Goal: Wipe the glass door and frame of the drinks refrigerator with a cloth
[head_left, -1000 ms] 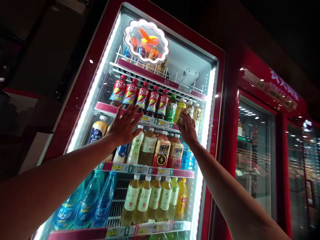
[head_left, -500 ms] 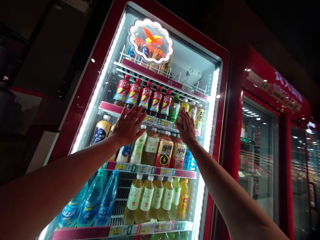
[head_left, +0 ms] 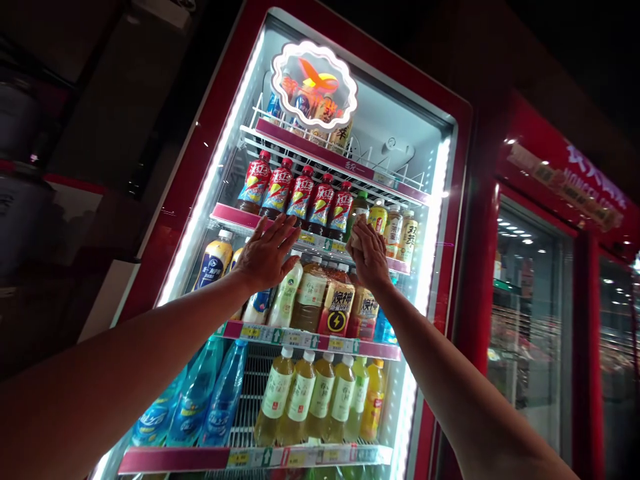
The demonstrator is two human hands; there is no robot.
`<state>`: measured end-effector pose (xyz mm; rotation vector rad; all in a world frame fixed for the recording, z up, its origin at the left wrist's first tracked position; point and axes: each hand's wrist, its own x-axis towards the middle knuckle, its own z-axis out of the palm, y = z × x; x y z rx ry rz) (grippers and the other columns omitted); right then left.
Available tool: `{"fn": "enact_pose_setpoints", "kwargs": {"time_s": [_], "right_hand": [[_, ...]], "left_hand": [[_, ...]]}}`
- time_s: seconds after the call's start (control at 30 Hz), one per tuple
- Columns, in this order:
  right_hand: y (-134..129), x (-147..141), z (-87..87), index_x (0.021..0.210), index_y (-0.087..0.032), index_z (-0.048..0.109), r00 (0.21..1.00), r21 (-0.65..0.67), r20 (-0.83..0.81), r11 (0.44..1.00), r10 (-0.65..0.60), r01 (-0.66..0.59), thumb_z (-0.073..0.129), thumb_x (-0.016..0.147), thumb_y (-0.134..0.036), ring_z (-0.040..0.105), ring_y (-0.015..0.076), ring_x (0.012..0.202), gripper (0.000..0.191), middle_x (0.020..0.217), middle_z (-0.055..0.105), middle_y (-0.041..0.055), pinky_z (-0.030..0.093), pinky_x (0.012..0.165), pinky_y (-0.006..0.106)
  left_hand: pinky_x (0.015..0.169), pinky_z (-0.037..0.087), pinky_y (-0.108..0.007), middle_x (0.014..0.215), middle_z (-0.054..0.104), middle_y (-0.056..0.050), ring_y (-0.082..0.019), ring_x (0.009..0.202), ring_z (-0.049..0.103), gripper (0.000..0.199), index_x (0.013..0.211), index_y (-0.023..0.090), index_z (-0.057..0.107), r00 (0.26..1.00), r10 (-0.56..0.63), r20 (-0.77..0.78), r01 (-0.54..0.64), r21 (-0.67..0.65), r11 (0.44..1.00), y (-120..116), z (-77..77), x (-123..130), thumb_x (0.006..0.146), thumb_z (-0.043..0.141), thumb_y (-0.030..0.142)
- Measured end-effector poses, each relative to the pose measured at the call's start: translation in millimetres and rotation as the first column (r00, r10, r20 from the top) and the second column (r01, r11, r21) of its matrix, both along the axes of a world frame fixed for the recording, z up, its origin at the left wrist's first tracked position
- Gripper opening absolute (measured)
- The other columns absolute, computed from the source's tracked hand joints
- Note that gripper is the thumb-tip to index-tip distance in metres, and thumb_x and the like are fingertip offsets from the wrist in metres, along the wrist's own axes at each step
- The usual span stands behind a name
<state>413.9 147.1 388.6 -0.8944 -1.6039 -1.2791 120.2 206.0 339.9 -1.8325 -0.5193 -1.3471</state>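
My left hand lies flat with fingers spread, palm toward the glass door of a lit red drinks cooler, apparently leaning on it. Behind its fingertips stand several red-capped tea bottles. My right hand presses a pale folded cloth against the same door, its fingers together over it. Behind that hand are a green-capped bottle and a yellow bottle. Most of the cloth is hidden under the fingers.
A glowing scalloped sign is at the top of the door. Lower shelves hold green-tea bottles and blue bottles. Another red cooler stands at the right. Dark surroundings lie at the left.
My right hand has slid a little left with the cloth, from before the yellow bottle toward the green-capped one. My left hand stays nearly in place. The view has shifted slightly.
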Motion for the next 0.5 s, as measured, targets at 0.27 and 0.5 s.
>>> {"fn": "enact_pose_setpoints", "kwargs": {"time_s": [0.27, 0.5], "right_hand": [[-0.7, -10.7, 3.5, 0.150, -0.029, 0.052, 0.999, -0.046, 0.035, 0.999, -0.001, 0.003, 0.041, 0.104, -0.031, 0.044, 0.0255, 0.151, 0.047, 0.155, 0.057, 0.0061, 0.036, 0.124, 0.053], [3.3, -17.7, -4.0, 0.150, -0.027, 0.050, 0.999, -0.024, 0.040, 1.000, -0.003, 0.004, 0.043, 0.104, -0.032, 0.044, 0.0265, 0.151, 0.047, 0.156, 0.057, 0.0071, 0.036, 0.124, 0.054]], "left_hand": [[0.129, 0.031, -0.059, 0.161, 0.044, -0.013, -0.030, 0.153, 0.038, 0.051, 0.145, 0.012, 0.056, 0.998, -0.053, 0.019, 0.052, 0.053, 0.997, 4.2, -0.2, -1.4, 0.100, 0.046, 0.035], [0.127, 0.035, -0.058, 0.155, 0.052, -0.012, -0.028, 0.150, 0.045, 0.049, 0.144, 0.014, 0.057, 0.992, -0.122, 0.039, 0.119, 0.080, 0.990, 10.1, -1.2, -2.3, 0.097, 0.046, 0.025]]}}
